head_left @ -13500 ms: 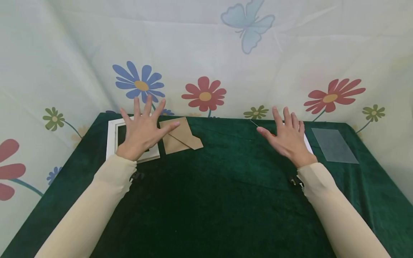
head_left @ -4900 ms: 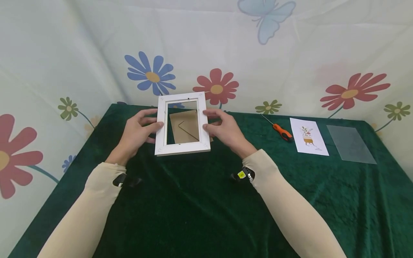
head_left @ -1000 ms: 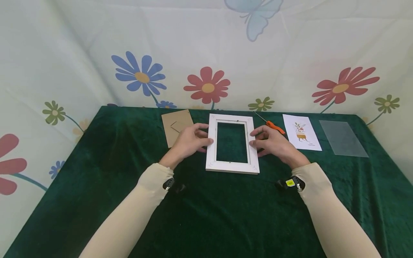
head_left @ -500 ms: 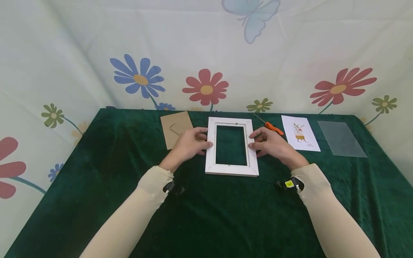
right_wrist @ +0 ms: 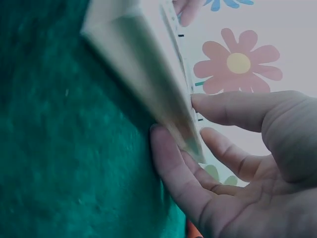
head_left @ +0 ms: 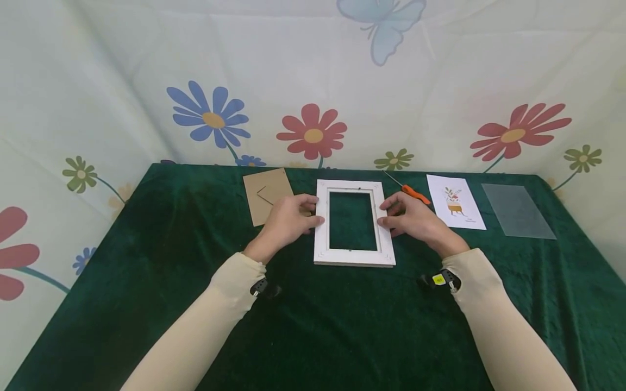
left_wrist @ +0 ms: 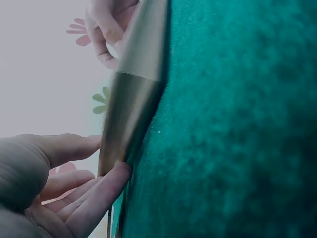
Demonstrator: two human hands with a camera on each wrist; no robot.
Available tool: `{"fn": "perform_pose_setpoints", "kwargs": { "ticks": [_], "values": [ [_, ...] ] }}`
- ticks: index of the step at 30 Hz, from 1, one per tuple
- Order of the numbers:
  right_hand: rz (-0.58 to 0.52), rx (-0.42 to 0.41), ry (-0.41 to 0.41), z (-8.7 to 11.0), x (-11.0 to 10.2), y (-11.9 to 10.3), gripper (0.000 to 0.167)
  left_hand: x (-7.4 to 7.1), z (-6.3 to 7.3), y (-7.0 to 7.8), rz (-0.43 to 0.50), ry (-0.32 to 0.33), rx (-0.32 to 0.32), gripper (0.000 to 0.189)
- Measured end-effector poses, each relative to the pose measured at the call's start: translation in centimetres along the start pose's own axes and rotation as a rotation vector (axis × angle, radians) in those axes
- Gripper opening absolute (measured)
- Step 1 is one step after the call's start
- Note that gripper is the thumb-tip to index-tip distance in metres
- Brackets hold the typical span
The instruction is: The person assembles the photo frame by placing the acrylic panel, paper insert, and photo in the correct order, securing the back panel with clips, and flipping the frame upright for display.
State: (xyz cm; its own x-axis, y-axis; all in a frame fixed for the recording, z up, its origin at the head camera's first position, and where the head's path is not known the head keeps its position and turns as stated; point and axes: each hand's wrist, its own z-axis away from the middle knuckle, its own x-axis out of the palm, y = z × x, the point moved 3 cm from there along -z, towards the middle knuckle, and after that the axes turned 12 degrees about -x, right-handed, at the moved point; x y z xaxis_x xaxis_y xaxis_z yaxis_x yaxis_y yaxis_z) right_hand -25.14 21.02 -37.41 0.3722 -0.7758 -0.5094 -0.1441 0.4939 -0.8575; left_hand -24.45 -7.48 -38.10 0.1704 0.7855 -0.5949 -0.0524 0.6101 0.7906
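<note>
A white picture frame [head_left: 352, 257] lies on the green cloth in the middle of the head view, its opening showing bare cloth. On its left side my left hand [head_left: 288, 220] pinches the edge, thumb on top and fingers at the outer side. My right hand [head_left: 413, 217] grips the opposite edge the same way. Up close in the left wrist view, the frame's side [left_wrist: 126, 114] sits between thumb and fingers. The right wrist view shows the frame [right_wrist: 153, 74] held likewise, with small dark tabs along its inner edge.
Behind my left hand lies a brown backing board [head_left: 261, 187]. An orange-handled screwdriver [head_left: 414, 193], a printed picture card [head_left: 456, 202] and a clear sheet [head_left: 519, 212] lie to the right. A flowered curtain [head_left: 430, 65] hangs behind the table.
Earlier both hands were open over the table; then they lifted the frame from the left, in front of the backing board, and brought it to the middle. In the last second it barely shifts.
</note>
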Motion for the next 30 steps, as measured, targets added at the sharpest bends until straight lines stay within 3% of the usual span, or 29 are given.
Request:
{"fn": "perform_pose_setpoints", "kwargs": {
  "ticks": [9,20,30],
  "values": [
    [0.045,-0.043,-0.003,-0.10,-0.09,0.12,0.044,0.13,0.12,-0.17,-0.032,0.004,0.015,0.048],
    [0.035,-0.037,-0.024,-0.10,-0.11,0.33,0.042,0.35,0.35,-0.32,-0.067,0.027,0.091,0.045],
    [0.005,-0.040,-0.042,-0.07,-0.29,0.58,0.043,0.51,0.88,-0.03,-0.098,0.064,0.094,0.042]
  ]
}}
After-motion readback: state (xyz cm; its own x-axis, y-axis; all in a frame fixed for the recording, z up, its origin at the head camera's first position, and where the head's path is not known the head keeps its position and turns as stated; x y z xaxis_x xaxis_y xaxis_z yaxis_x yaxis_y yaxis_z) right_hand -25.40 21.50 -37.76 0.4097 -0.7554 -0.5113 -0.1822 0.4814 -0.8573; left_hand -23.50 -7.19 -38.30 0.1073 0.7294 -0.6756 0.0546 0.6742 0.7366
